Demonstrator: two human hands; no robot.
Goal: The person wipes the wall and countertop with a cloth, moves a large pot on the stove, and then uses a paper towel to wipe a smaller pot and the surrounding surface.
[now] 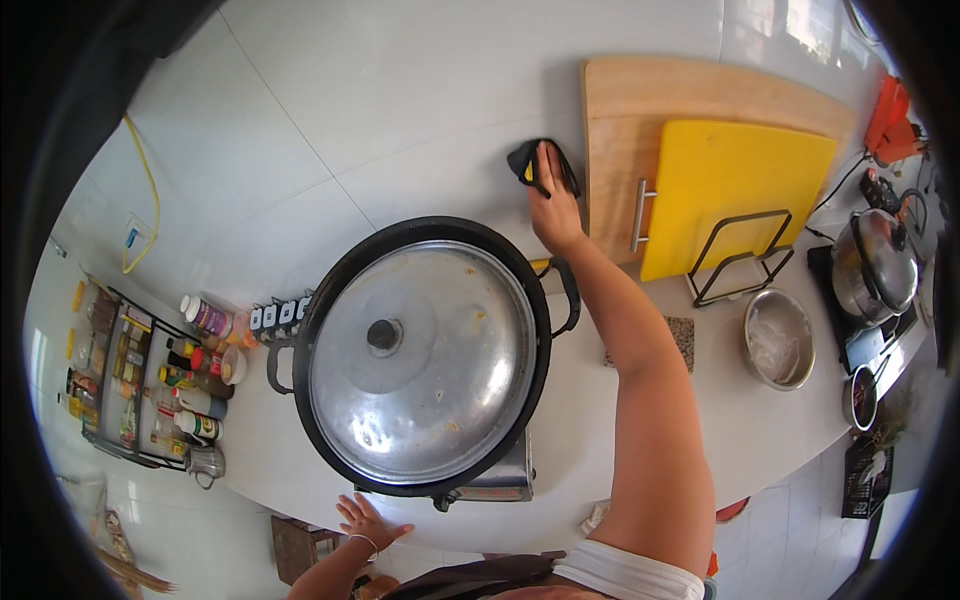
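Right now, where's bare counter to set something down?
A bare patch of counter lies between the stove and the steel bowl, partly hidden by the right arm. It's crowded at the left with bottles and right of the bowl with a pot.

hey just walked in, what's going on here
A person's right hand holds a black cloth against the white wall, just left of the wooden board. Their left hand is empty, fingers spread, near the front edge of the counter. Beside it, a big black pan sits on a silver stove, covered by a metal lid.
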